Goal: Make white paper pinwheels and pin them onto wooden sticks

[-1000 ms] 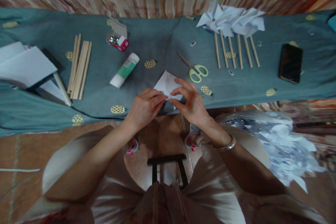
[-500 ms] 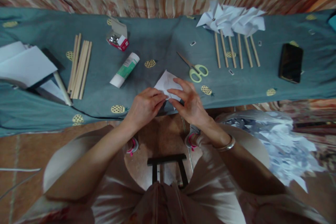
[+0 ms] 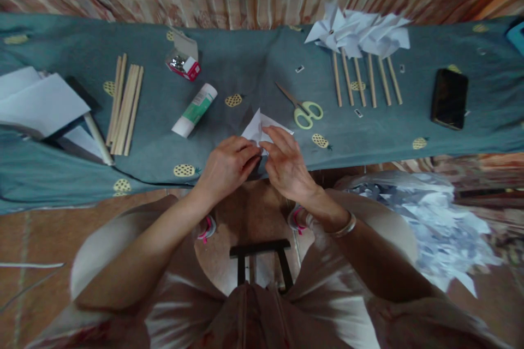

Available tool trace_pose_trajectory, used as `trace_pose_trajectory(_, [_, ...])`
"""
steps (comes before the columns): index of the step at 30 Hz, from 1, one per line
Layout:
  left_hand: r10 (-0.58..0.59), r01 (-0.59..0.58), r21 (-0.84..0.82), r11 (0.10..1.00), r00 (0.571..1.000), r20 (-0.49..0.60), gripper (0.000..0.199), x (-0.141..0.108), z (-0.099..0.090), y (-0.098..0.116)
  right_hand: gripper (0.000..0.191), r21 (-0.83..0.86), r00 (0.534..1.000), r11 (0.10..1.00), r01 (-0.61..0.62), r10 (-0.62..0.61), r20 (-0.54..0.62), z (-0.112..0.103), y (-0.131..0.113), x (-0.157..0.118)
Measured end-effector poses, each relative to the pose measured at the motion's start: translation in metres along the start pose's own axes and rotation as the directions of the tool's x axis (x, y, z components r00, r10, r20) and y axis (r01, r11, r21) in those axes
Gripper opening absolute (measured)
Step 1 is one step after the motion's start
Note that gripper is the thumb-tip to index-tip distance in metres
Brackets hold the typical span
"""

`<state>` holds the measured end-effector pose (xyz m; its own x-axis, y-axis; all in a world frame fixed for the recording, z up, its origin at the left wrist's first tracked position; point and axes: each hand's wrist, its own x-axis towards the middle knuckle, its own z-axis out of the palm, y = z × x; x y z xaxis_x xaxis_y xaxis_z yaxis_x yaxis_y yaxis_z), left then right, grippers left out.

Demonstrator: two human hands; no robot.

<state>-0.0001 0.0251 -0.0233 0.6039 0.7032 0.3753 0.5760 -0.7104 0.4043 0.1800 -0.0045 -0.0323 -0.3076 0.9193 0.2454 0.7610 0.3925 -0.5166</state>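
Observation:
A small sheet of white paper (image 3: 254, 126) with folded corners lies at the table's front edge, between my hands. My left hand (image 3: 229, 166) pinches its near left part, thumb and fingers closed on it. My right hand (image 3: 289, 166) is closed on the near right part, fingertips bent over the paper close to the left fingertips. The hands cover much of the sheet. Just beyond my right hand lie scissors (image 3: 305, 112) with pale green handles. A white and green glue stick (image 3: 195, 110) rests to the far left of the paper.
Wooden sticks (image 3: 126, 109) and white paper sheets (image 3: 45, 101) lie at left. An opened red box of metal pins (image 3: 184, 62) stands at the back. Finished paper pinwheels (image 3: 360, 32) and a black phone (image 3: 449, 99) lie at right. A bag of paper scraps (image 3: 446, 223) sits below the table.
My right hand has shifted slightly left and its fingers have drawn in closer over the paper. My left hand stays nearly in place, pinching the sheet.

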Motion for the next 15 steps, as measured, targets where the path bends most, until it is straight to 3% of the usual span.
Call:
trace_pose_trajectory(8, [0.016,-0.015,0.072,0.997,1.000,-0.011,0.020,0.000,0.003,-0.001,0.039,0.024,0.999,0.999,-0.038,0.038,-0.003,-0.003,0.000,-0.002])
trace_pose_trajectory(15, [0.043,-0.044,0.124,0.991,0.999,0.011,0.024,0.000,-0.001,-0.006,0.043,0.065,0.996,0.996,-0.062,0.066,-0.052,-0.018,0.017,-0.003])
